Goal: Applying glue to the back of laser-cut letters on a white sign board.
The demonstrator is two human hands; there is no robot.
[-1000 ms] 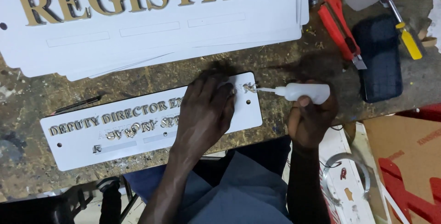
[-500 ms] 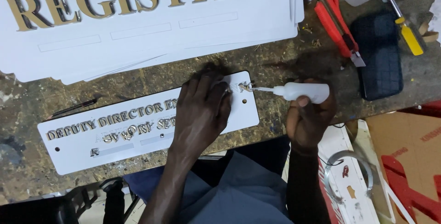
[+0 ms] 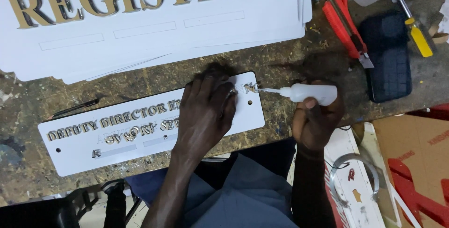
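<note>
Pressing flat with fingers spread, the left hand (image 3: 206, 111) pins the small white sign plate (image 3: 140, 125) near the workbench's (image 3: 290, 69) front edge. The right hand (image 3: 315, 120) grips a white glue bottle (image 3: 311, 93), fingers closed around it, nozzle touching a gold letter (image 3: 250, 88) at the plate's right end.

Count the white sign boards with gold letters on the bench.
2 clearly lettered: a small sign board under the left hand, and a large sign board topping a stack behind it; lower sheets' faces are hidden.
</note>
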